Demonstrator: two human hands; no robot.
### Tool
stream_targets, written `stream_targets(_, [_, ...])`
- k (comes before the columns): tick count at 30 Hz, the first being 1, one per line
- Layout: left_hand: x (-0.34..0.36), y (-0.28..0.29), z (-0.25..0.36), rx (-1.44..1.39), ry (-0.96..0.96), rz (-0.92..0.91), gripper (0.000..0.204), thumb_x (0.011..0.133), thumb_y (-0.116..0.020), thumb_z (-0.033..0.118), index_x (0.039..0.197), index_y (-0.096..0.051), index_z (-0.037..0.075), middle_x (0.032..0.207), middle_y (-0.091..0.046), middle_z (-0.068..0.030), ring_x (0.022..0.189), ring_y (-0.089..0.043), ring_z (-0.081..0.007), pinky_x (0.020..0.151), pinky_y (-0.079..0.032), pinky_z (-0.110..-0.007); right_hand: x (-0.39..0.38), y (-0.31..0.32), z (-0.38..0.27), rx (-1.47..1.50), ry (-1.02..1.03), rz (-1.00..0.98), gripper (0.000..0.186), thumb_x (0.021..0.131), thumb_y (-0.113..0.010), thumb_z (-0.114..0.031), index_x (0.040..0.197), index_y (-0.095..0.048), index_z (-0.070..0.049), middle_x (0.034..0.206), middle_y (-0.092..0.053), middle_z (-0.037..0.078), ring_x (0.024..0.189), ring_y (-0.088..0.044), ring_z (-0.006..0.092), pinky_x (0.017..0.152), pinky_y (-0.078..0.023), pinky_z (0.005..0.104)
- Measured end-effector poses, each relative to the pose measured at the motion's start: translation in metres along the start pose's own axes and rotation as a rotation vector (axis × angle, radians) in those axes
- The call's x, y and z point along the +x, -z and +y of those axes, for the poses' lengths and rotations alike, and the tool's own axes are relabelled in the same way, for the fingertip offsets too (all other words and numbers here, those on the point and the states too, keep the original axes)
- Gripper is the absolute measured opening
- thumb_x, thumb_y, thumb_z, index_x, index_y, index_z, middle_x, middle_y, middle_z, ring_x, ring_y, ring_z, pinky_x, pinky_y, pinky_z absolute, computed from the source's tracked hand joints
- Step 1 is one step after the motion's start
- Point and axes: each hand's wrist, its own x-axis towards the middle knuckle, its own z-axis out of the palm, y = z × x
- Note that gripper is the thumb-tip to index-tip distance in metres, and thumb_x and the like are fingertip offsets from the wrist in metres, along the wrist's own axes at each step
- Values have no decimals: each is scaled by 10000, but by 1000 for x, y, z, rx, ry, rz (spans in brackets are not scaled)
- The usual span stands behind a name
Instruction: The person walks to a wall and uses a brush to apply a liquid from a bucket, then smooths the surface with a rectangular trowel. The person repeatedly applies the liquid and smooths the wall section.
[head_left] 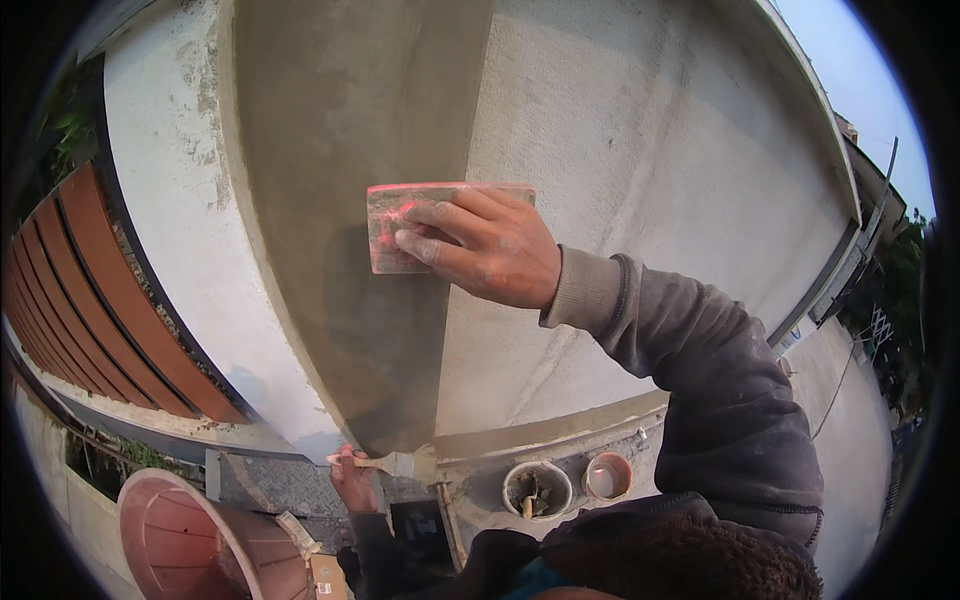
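Note:
My right hand presses a flat red plaster float against the wall, at the right edge of a dark, wet strip of fresh plaster. Fingers spread over the float's back. Lower down, my left hand grips the wooden handle of a flat paintbrush. The bristles point right, near the foot of the wet strip.
The dry, rough white wall fills the right side. Two small round containers stand on a ledge below. A reddish plastic tub sits at lower left. Brown horizontal fence slats run on the left.

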Motion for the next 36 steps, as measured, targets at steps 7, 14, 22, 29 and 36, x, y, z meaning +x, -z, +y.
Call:
stream_targets(7, [-3, -12, -19, 48, 95, -48, 289, 977, -643, 291, 1153, -553, 80, 909, -609, -46, 834, -599, -142, 715, -519, -306, 146, 101, 166, -327, -67, 324, 173, 857, -685, -144, 966, -769, -39, 889, -726, 156, 776, -675, 305, 714, -554, 378])
stream_targets(14, [3, -11, -20, 33, 117, -64, 281, 986, -631, 286, 1153, -560, 72, 912, -606, -44, 819, -593, -135, 705, -509, -291, -86, -41, -51, 68, 34, -292, 229, 794, -673, -129, 1020, -710, -128, 1074, -613, 21, 933, -613, 177, 829, -556, 344])
stream_targets(22, [-1, -20, -29, 101, 132, -82, 282, 992, -625, 291, 1155, -565, 69, 908, -604, -37, 803, -583, -120, 694, -496, -276, 123, 98, 150, -309, -76, 301, 244, 780, -758, -106, 1024, -746, -99, 986, -676, 46, 761, -643, 172, 631, -531, 309])
stream_targets(29, [3, -1, -19, 138, 94, -11, 273, 999, -613, 287, 1153, -566, 67, 907, -603, -39, 815, -586, -120, 687, -497, -271, -62, -53, -38, 20, -118, -15, 265, 756, -708, -100, 1019, -732, -123, 1057, -635, 9, 842, -604, 151, 738, -555, 324])
stream_targets(36, [-9, 19, -6, 134, 82, 52, 304, 994, -607, 269, 1190, -540, 46, 916, -577, -38, 817, -573, -129, 691, -503, -269, 36, 9, 82, -117, -46, 180, 302, 789, -758, -153, 1088, -719, -131, 994, -679, 31, 812, -642, 168, 638, -558, 325])
